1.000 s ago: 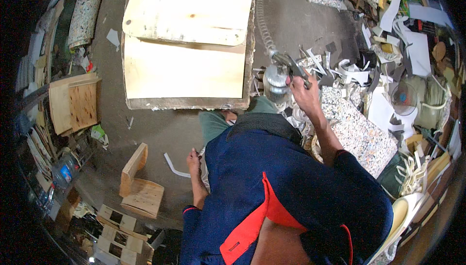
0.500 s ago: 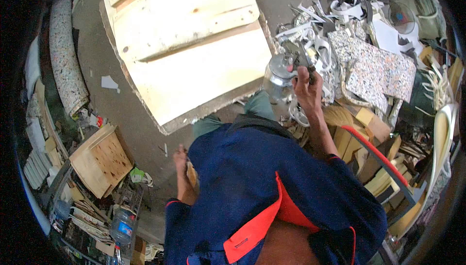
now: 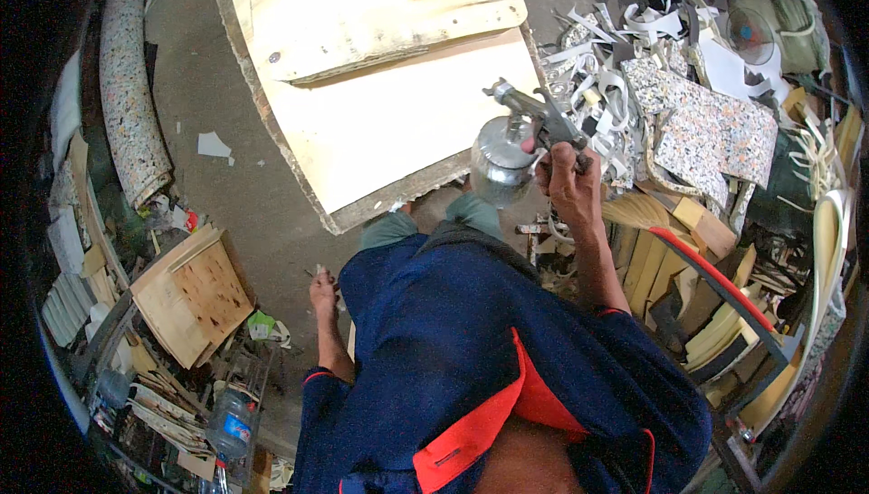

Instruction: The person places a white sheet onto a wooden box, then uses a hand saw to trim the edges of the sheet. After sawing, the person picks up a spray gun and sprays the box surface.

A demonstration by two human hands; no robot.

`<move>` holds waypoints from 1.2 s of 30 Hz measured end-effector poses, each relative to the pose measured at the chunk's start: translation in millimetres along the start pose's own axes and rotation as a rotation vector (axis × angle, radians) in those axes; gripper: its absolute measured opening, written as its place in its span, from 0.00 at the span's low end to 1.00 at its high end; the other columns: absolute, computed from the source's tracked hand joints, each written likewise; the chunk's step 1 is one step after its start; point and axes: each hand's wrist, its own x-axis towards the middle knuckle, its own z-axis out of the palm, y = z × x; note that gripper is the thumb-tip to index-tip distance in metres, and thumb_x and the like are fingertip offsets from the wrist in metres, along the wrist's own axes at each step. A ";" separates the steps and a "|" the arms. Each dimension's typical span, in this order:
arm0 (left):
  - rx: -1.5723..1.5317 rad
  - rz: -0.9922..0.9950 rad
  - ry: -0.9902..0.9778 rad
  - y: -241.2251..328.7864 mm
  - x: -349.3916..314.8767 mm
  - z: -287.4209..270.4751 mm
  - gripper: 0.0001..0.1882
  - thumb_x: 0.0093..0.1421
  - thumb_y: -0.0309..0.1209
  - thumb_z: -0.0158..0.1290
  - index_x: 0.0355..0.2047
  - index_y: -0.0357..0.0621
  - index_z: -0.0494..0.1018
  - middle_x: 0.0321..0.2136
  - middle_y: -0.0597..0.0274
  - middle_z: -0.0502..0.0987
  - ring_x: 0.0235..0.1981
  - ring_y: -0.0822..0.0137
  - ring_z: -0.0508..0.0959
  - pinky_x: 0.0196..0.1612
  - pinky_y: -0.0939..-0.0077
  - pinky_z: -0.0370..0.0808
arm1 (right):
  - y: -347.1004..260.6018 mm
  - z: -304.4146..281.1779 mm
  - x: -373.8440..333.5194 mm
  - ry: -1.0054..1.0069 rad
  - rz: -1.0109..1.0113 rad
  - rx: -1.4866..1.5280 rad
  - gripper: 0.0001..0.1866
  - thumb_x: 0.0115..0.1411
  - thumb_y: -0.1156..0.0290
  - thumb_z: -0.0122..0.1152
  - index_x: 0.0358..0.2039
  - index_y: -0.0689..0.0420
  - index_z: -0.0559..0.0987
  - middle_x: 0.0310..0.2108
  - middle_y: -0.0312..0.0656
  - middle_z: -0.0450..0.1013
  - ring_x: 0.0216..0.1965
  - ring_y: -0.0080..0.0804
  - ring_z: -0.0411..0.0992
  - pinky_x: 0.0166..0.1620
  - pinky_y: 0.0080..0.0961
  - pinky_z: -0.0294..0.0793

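My right hand (image 3: 572,182) is wrapped round the handle of a metal spray gun (image 3: 543,118), whose round silver cup (image 3: 503,164) hangs below the gun body. The nozzle points up and left, over the right part of a pale plywood panel (image 3: 380,137) in front of me. On this panel rests another wooden piece (image 3: 389,19) with rounded corners. Low at my left side, my left hand (image 3: 323,293) has its fingers curled together. Something small and pale shows at its fingertips, too small to name.
Foam and white strip scraps (image 3: 615,87) pile up at the right, beside speckled foam sheets (image 3: 697,123). A red-topped frame (image 3: 715,277) stands over wood offcuts. At left are a speckled foam roll (image 3: 131,105), plywood boards (image 3: 195,299) and a water bottle (image 3: 231,426).
The spray gun has swung up into clear view in my right hand, its cup shifting slightly left and down. My left hand has moved a little left. The panel appears further right.
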 end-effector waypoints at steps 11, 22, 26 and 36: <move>0.069 -0.017 -0.057 -3.6 33.9 -14.9 0.27 0.67 0.55 0.50 0.35 0.39 0.75 0.27 0.63 0.75 0.24 0.70 0.76 0.22 0.74 0.68 | -17.9 51.7 -4.5 0.124 -0.042 -0.143 0.23 0.67 0.52 0.53 0.41 0.64 0.78 0.26 0.39 0.75 0.30 0.28 0.71 0.35 0.29 0.71; 0.071 -0.067 -0.012 -30.7 30.5 -36.2 0.27 0.67 0.55 0.50 0.40 0.39 0.75 0.29 0.62 0.77 0.26 0.68 0.79 0.24 0.75 0.70 | -24.3 109.6 -16.8 -0.038 -0.104 -0.191 0.22 0.67 0.53 0.55 0.40 0.64 0.77 0.25 0.41 0.73 0.29 0.28 0.70 0.35 0.30 0.72; 0.005 -0.032 -0.022 -52.4 33.5 -43.2 0.27 0.67 0.55 0.51 0.38 0.38 0.75 0.29 0.62 0.77 0.26 0.67 0.79 0.24 0.74 0.70 | -27.5 123.6 -16.9 -0.095 -0.101 -0.165 0.22 0.67 0.53 0.56 0.41 0.64 0.78 0.25 0.41 0.73 0.29 0.28 0.70 0.34 0.30 0.71; -0.013 -0.042 0.020 -40.6 19.6 -46.9 0.26 0.68 0.52 0.51 0.34 0.37 0.75 0.27 0.62 0.76 0.25 0.67 0.79 0.25 0.73 0.71 | -34.6 164.7 -22.2 -0.062 -0.288 -0.161 0.21 0.65 0.57 0.60 0.47 0.64 0.77 0.31 0.49 0.78 0.34 0.36 0.78 0.38 0.33 0.76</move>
